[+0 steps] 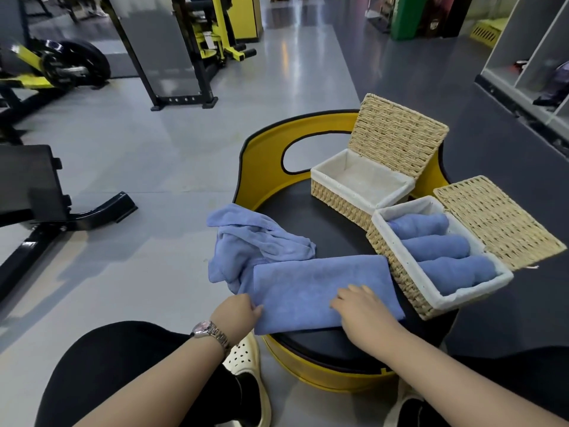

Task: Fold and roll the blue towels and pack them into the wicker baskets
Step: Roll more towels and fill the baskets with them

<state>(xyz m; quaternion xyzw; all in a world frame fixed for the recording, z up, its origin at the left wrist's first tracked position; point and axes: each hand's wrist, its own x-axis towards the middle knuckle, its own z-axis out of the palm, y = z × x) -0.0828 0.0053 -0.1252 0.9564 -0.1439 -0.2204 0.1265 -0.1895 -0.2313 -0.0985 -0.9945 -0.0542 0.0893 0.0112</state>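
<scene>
A folded blue towel (317,285) lies flat on the round black seat (332,229). My left hand (237,312) pinches its near left corner. My right hand (360,306) rests palm down on its near right part, fingers spread. A crumpled blue towel (249,238) hangs over the seat's left edge, just behind the folded one. The near wicker basket (403,272) holds three rolled blue towels (437,246), its lid open to the right. The far wicker basket (338,195) is empty, with its lid standing upright.
The seat has a yellow rim (264,155) with a handle cut-out. Gym machines (61,66) stand to the left on the grey floor. A shelf unit (529,57) is at the right. My knees and white clogs (246,359) are below the seat.
</scene>
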